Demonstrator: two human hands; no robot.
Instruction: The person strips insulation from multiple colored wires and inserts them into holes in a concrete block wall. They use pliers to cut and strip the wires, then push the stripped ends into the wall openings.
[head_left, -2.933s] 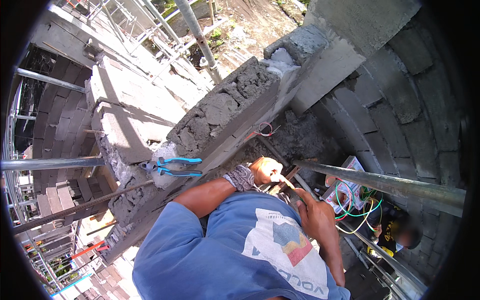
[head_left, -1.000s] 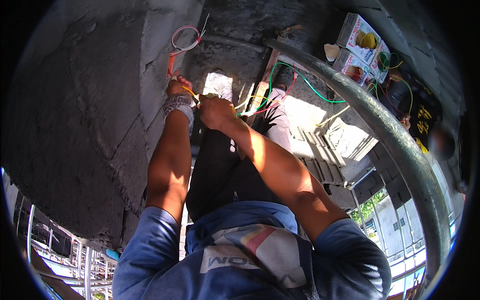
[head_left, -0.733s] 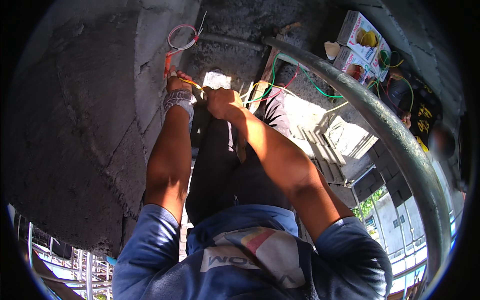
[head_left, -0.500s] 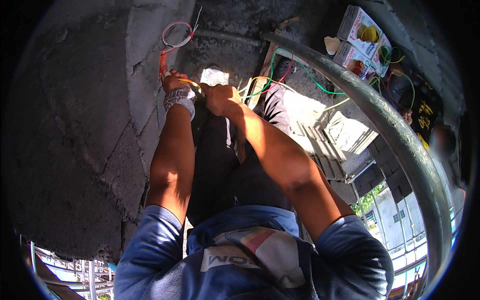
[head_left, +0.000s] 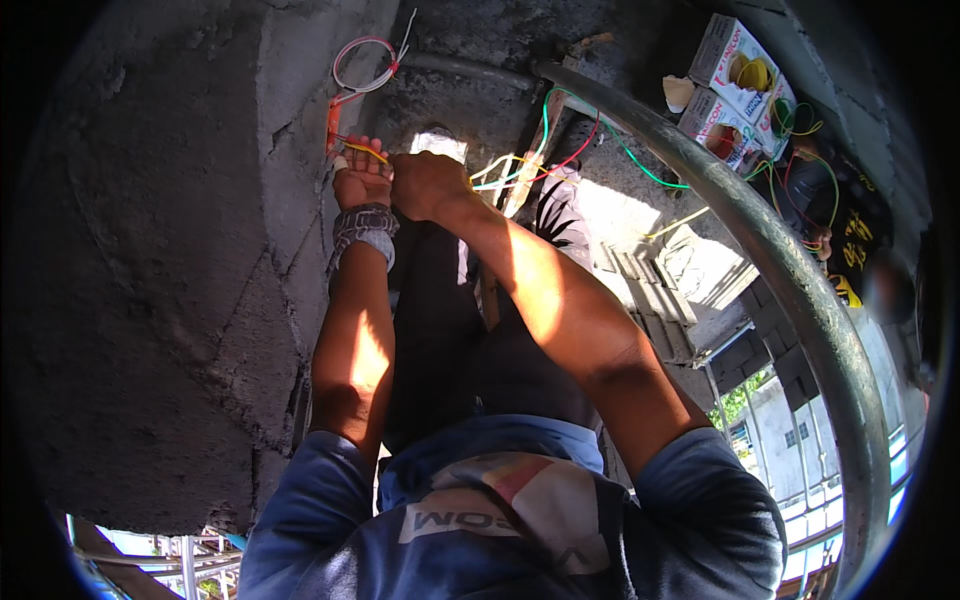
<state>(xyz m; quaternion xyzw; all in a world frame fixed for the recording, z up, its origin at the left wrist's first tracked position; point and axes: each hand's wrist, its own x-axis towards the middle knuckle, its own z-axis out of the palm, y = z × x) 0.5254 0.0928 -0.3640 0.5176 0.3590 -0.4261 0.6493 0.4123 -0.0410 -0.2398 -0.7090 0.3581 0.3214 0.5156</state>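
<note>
A gray wall (head_left: 150, 250) meets an orange tube (head_left: 333, 122) below a pale wire loop (head_left: 336, 66). Beside the tube, a person's left hand (head_left: 362, 182) lies palm up, fingers loosely extended, under a slim, bright yellow wire (head_left: 368, 152) running to the right hand (head_left: 430, 187), clenched around it. Red wire (head_left: 590, 140), green wire (head_left: 637, 167) and white boxes (head_left: 722, 52) fill the right.
</note>
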